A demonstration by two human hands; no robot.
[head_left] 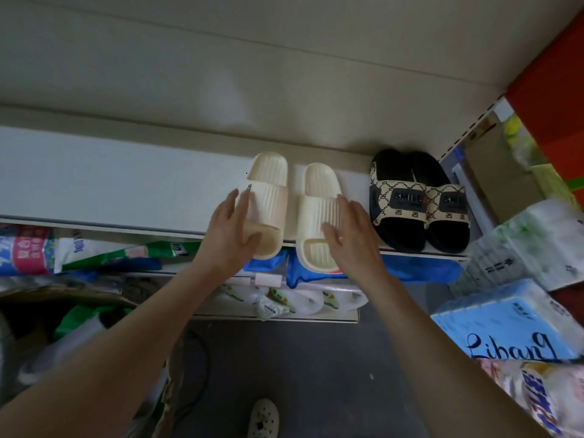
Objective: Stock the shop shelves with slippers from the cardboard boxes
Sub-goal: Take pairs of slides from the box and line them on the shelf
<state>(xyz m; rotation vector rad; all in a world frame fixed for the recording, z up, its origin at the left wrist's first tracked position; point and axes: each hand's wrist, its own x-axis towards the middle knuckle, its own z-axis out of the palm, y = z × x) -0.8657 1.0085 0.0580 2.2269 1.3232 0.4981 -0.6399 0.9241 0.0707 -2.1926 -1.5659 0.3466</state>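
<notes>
Two cream ribbed slippers lie side by side on the white top shelf (pixel 110 184), heels overhanging its front edge. My left hand (pixel 232 229) rests on the left cream slipper (pixel 268 191), fingers spread over its strap and thumb at the heel. My right hand (pixel 350 232) lies flat on the strap of the right cream slipper (pixel 319 197), fingers apart. Just to the right stands a pair of black slippers with patterned beige "SMILE" straps (pixel 417 200). A cardboard box (pixel 47 298) shows partly at the lower left.
Below the top shelf lie packets and blue bags (pixel 410 270), with white bottles (pixel 284 301) on a lower shelf. Tissue packs (pixel 505 324) stack at the right. The long left part of the top shelf holds nothing. My foot (pixel 264 418) stands on the dark floor.
</notes>
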